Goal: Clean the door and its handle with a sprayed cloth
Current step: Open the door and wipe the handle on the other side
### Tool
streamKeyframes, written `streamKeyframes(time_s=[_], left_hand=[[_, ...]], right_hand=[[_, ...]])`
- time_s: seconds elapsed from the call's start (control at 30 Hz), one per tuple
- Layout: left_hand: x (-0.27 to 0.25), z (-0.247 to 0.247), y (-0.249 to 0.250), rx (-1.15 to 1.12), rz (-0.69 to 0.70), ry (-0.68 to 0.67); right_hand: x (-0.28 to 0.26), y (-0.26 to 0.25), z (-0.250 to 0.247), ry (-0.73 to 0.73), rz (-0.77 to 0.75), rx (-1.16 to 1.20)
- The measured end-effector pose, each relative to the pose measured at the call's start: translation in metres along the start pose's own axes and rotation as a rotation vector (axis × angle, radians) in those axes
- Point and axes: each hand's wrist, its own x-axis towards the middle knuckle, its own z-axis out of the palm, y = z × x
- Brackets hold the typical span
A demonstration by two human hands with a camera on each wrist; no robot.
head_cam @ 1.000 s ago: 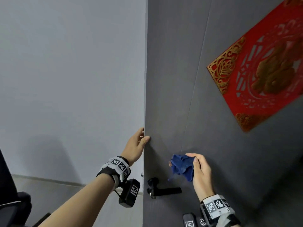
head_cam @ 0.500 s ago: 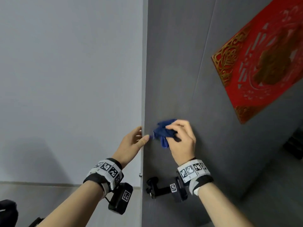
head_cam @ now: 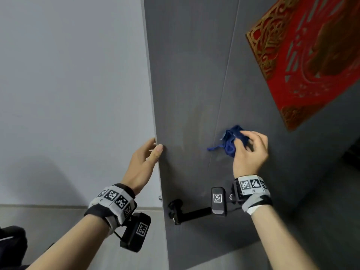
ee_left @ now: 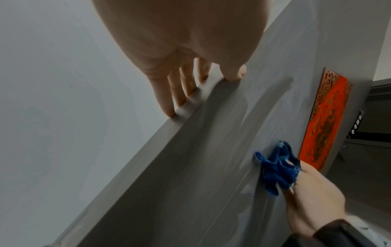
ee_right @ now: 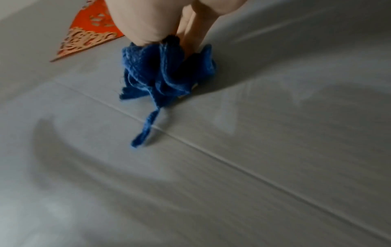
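A dark grey door (head_cam: 194, 84) stands ajar, with its free edge toward the pale wall. My left hand (head_cam: 145, 162) holds that edge: the fingers (ee_left: 169, 100) lie behind it and the thumb rests on the front face. My right hand (head_cam: 250, 151) grips a crumpled blue cloth (head_cam: 230, 142) and presses it against the door face (ee_right: 232, 167), right of a thin vertical groove. One loose corner of the blue cloth (ee_right: 160, 73) trails to the left. The black lever handle (head_cam: 185, 212) sits below both hands, partly hidden by the right wrist camera.
A red and gold paper decoration (head_cam: 307, 55) is stuck on the door at the upper right, close to the cloth. A pale wall (head_cam: 68, 94) fills the left. Something black (head_cam: 11, 240) sits at the bottom left corner.
My right hand rose from near the handle to the door edge, then swept right across the door face with the cloth. The left hand has stayed on the door edge.
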Motion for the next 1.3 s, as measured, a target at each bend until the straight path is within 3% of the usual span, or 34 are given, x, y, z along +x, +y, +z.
streamKeyframes(time_s=[0.07,0.23,0.33,0.53,0.63,0.73,0.8,0.87,0.93,1.03,1.13,1.2,1.3], left_hand=[[-0.002,0.002,0.001,-0.019,-0.014,0.005],[-0.004,0.003,0.005,-0.018,-0.029,0.017],[-0.005,0.0,0.009,-0.021,-0.053,-0.002],[-0.009,-0.011,0.018,-0.042,-0.064,-0.068],[-0.009,-0.016,0.017,-0.096,-0.096,-0.102],[-0.003,-0.021,0.011,-0.113,-0.172,-0.085],[0.0,-0.022,0.008,-0.105,-0.191,-0.088],[0.002,-0.022,0.008,-0.101,-0.18,-0.095],[0.003,-0.021,0.008,-0.117,-0.18,-0.079],[0.001,-0.019,0.003,-0.133,-0.184,-0.062],[-0.006,-0.014,-0.001,-0.129,-0.158,-0.088],[-0.011,-0.009,-0.004,-0.129,-0.145,-0.079],[-0.014,-0.003,-0.005,-0.142,-0.142,-0.038]], right_hand=[[-0.014,0.012,-0.008,0.008,0.022,-0.036],[-0.089,0.042,-0.023,-0.236,0.05,-0.219],[-0.08,0.021,-0.012,-0.208,0.104,-0.147],[0.017,-0.099,0.066,-0.118,-0.245,0.068],[0.001,-0.113,0.083,-0.155,-0.326,0.058],[-0.068,-0.073,0.067,-0.423,-0.347,-0.09],[-0.115,-0.038,0.049,-0.661,-0.264,-0.174],[-0.134,-0.023,0.039,-0.782,-0.181,-0.227],[-0.117,-0.032,0.038,-0.736,-0.186,-0.196],[-0.046,-0.071,0.049,-0.398,-0.302,-0.113],[0.014,-0.097,0.056,-0.155,-0.284,0.002],[0.012,-0.091,0.055,-0.13,-0.284,0.041],[-0.039,-0.045,0.035,-0.253,-0.238,-0.044]])
